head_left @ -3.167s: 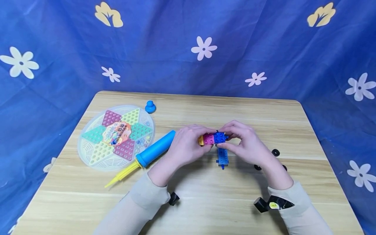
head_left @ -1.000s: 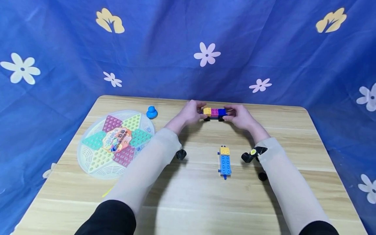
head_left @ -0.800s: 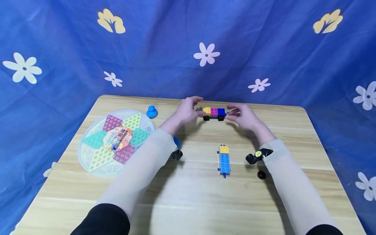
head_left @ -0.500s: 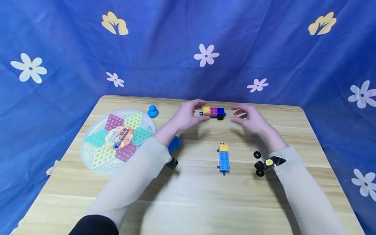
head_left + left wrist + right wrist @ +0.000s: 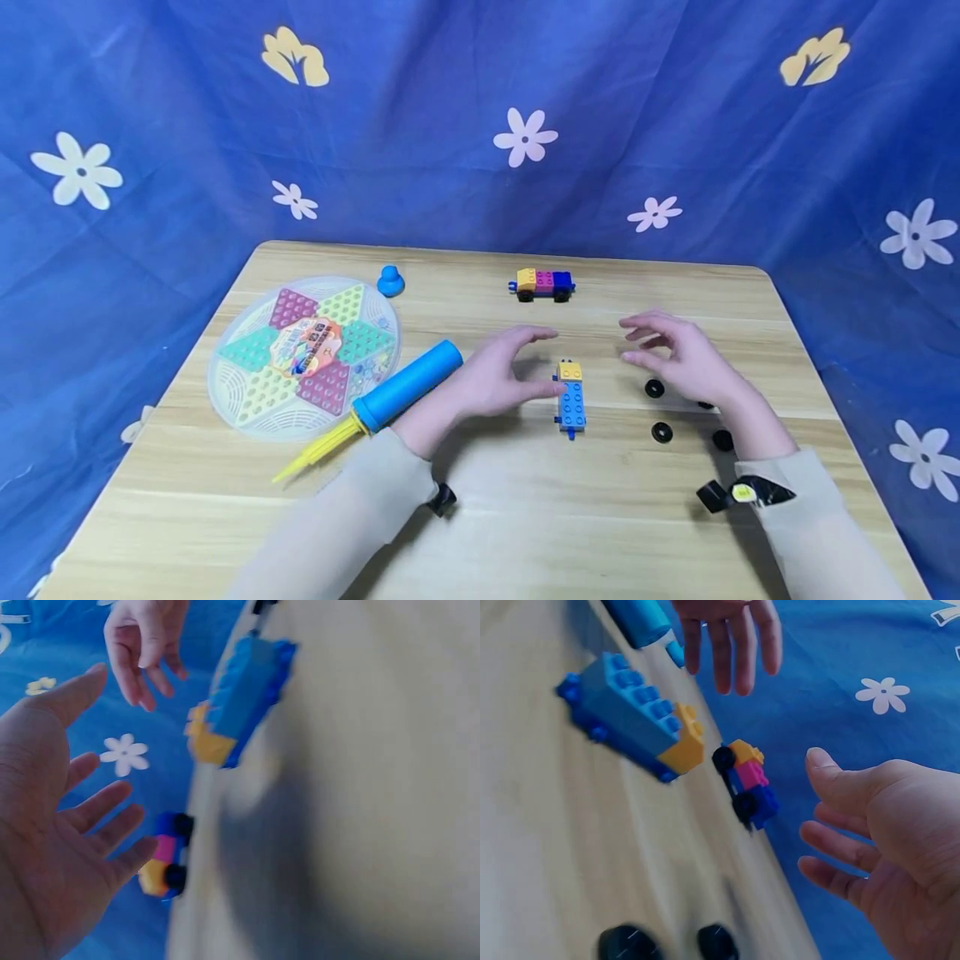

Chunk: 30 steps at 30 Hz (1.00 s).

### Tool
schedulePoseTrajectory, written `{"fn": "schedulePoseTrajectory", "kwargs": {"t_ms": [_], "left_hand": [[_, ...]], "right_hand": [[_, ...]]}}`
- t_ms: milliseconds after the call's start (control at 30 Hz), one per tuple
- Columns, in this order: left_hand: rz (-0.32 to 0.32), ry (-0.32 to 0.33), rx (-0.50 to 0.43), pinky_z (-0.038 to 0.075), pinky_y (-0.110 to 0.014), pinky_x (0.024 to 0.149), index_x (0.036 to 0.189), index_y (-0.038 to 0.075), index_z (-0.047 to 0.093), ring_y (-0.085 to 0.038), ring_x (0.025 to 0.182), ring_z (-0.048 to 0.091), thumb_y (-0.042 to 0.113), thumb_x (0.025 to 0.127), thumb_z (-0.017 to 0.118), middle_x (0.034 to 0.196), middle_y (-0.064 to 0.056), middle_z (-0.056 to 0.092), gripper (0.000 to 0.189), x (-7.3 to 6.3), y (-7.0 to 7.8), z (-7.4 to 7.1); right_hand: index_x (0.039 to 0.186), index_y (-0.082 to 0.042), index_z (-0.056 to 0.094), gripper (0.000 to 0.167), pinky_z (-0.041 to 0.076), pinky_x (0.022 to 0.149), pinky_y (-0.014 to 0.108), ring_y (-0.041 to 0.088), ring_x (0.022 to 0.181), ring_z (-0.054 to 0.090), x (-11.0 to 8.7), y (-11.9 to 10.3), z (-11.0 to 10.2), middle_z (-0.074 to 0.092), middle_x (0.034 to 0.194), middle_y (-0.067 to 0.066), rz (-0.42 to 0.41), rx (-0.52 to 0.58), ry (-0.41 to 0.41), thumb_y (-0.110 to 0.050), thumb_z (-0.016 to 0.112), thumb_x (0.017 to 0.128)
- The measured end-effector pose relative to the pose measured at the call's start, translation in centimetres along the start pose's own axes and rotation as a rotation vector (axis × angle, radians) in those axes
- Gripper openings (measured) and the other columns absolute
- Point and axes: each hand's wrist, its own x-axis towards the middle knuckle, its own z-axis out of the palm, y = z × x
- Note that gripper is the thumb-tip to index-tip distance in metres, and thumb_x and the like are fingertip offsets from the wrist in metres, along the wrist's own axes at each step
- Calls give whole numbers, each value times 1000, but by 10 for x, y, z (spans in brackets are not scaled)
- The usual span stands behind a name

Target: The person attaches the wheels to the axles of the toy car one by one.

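Observation:
My left hand (image 5: 491, 375), fingers spread and holding nothing, is beside the wheel-less building-brick car (image 5: 572, 407), its thumb tip overlapping that car's left edge in the head view. The car has a light blue body, a yellow end and bare dark blue axle stubs. Farther back stands a finished-looking brick car (image 5: 544, 282) in yellow, pink and dark blue on black wheels. With nothing in its loosely bent fingers, my right hand (image 5: 686, 358) hovers over the right side. Loose black wheels (image 5: 662, 432) lie near and below it, some partly hidden by the forearm.
A round Chinese checkers board (image 5: 246, 348) lies at the left. Beside it, a blue hand pump (image 5: 408, 385) with a yellow nozzle slants towards the left forearm. A small blue rubber duck (image 5: 390, 282) sits behind the board. Blue cloth (image 5: 450, 192) hangs along the table's back edge.
Both hands held the wheeled brick car over the table's middle, set it down at the back and let go. They have since drawn back towards the front and moved apart.

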Motion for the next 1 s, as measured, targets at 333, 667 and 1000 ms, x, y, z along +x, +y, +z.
{"fn": "schedulePoseTrajectory", "kwargs": {"t_ms": [333, 667, 1000], "left_hand": [[63, -63, 77, 33, -49, 121, 154, 29, 54, -22, 150, 38, 64, 80, 87, 162, -1, 45, 89, -4, -13, 31], [87, -94, 194, 26, -56, 123, 152, 36, 57, -27, 154, 31, 60, 75, 92, 165, -5, 41, 88, 3, -16, 46], [117, -108, 239, 20, -55, 126, 150, 38, 59, -25, 152, 36, 59, 78, 91, 164, -3, 42, 82, 6, -15, 53]], "right_hand": [[131, 1, 70, 39, 58, 87, 41, 29, 102, 71, -48, 9, 4, 72, 123, 12, 41, -97, -27, -11, 81, 96], [121, -8, 76, 34, 56, 82, 30, 22, 100, 70, -85, 20, 3, 72, 119, 0, 31, -139, -39, -11, 88, 89], [120, -12, 76, 38, 53, 83, 27, 13, 96, 64, -98, 28, 10, 71, 111, -6, 74, -148, -91, -19, 91, 86]]}}
